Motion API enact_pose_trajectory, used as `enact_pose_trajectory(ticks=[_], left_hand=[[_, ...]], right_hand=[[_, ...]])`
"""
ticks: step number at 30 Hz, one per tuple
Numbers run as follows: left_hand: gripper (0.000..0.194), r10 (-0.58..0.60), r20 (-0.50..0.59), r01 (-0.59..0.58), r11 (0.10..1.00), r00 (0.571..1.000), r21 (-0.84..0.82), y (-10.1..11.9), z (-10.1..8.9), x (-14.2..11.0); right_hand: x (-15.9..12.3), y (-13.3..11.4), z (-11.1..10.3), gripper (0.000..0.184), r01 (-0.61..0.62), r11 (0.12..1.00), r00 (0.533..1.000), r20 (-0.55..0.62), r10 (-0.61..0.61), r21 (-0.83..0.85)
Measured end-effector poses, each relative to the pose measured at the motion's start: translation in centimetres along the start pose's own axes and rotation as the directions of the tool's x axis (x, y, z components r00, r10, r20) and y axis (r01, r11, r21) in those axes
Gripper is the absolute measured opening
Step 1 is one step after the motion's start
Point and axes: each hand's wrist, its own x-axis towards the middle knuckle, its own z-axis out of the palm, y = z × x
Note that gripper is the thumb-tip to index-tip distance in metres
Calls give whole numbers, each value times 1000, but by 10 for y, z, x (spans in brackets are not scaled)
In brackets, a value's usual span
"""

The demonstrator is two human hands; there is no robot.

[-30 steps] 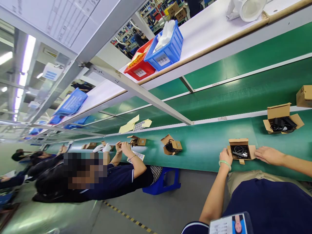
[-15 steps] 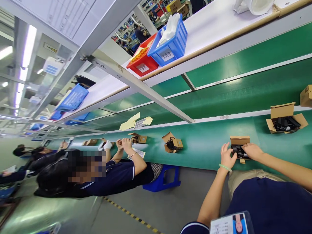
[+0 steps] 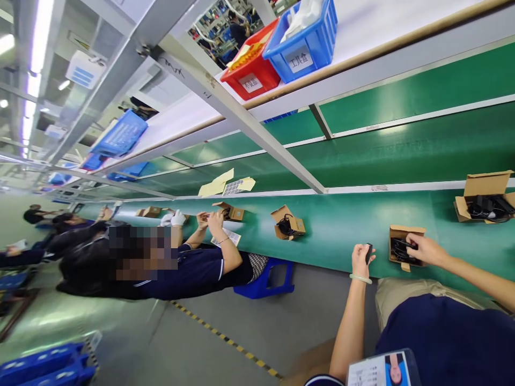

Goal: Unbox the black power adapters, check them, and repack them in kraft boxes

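My left hand (image 3: 361, 261), with a pale green bangle at its wrist, grips a small black object (image 3: 369, 253) near the front edge of the green work surface; its exact kind is unclear. To its right an open cardboard box (image 3: 406, 230) holds black cables (image 3: 398, 247). My right hand (image 3: 424, 250) reaches over this box's right side, with fingers closed on a black piece (image 3: 411, 244) at the cables. Whether that piece is a plug or an adapter I cannot tell.
Another open box (image 3: 487, 185) with black cables stands at far right, and one more (image 3: 298, 225) stands left. A co-worker (image 3: 189, 268) sits further left. A slanted metal post (image 3: 277, 147) meets the surface. Red (image 3: 251, 64) and blue bins (image 3: 303, 48) stand on the shelf above.
My left hand has left the box, moving left with the small black object. My right hand stays at the box, now pinching a black piece. The camera view has shifted slightly.
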Motion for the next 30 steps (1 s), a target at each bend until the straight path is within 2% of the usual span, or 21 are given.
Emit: enact_pose_trajectory(ticks=[2, 4, 5, 7, 9, 11, 13, 16, 17, 18, 19, 21, 23, 24, 25, 27, 29, 30], left_hand=[[38, 33, 6, -33, 996, 999, 80, -3, 0, 1], [39, 95, 75, -109, 972, 993, 210, -4, 2, 2], [42, 116, 132, -149, 949, 984, 277, -4, 3, 2], [46, 114, 270, -214, 901, 956, 378, -1, 7, 2], [43, 85, 401, -265, 869, 912, 418, 6, 13, 1], [40, 79, 517, -322, 857, 852, 401, 18, 21, -1], [50, 79, 629, -356, 875, 773, 328, 33, 29, -4], [78, 29, 786, -290, 938, 617, 192, 53, 42, -9], [84, 6, 813, -242, 956, 582, 166, 57, 46, -10], [86, -22, 822, -189, 970, 569, 156, 60, 50, -11], [85, -55, 818, -132, 979, 573, 158, 61, 52, -13], [84, -123, 793, -12, 987, 597, 161, 59, 57, -15], [86, -168, 778, 103, 986, 605, 132, 55, 61, -19], [86, -170, 770, 148, 984, 615, 100, 54, 63, -21], [85, -160, 755, 180, 982, 636, 57, 53, 65, -24], [83, -133, 728, 221, 975, 673, -26, 52, 67, -29], [82, -125, 723, 270, 959, 679, -87, 54, 70, -34], [81, -135, 720, 298, 949, 681, -104, 55, 70, -36]], right_hand=[[-5, -3, -16, 17, -36, 951, 997, -50, 54, 308], [-11, -9, -36, 22, -41, 809, 996, -41, 80, 586], [-15, -14, -46, 25, -41, 748, 998, -15, 68, 662], [-24, -24, -68, 29, -48, 661, 999, 43, 23, 749], [-31, -36, -89, 31, -50, 590, 995, 90, -38, 806], [-34, -47, -109, 31, -66, 518, 980, 152, -126, 853], [-32, -59, -124, 32, -91, 445, 947, 216, -238, 891], [-21, -75, -135, 29, -193, 280, 897, 285, -337, 940], [-17, -79, -135, 28, -236, 211, 894, 297, -335, 949], [-13, -82, -135, 27, -274, 146, 897, 308, -318, 950], [-9, -84, -135, 27, -300, 93, 904, 314, -291, 949], [-2, -84, -133, 28, -317, 47, 923, 319, -216, 947], [2, -79, -132, 31, -302, 100, 942, 313, -119, 948], [3, -76, -131, 34, -274, 174, 956, 287, -55, 946], [3, -72, -130, 36, -230, 285, 972, 234, 18, 931], [1, -68, -128, 37, -118, 593, 989, 42, 139, 797], [-3, -69, -127, 36, -14, 860, 958, -240, 158, 510], [-5, -73, -126, 37, 25, 934, 924, -365, 114, 355]])
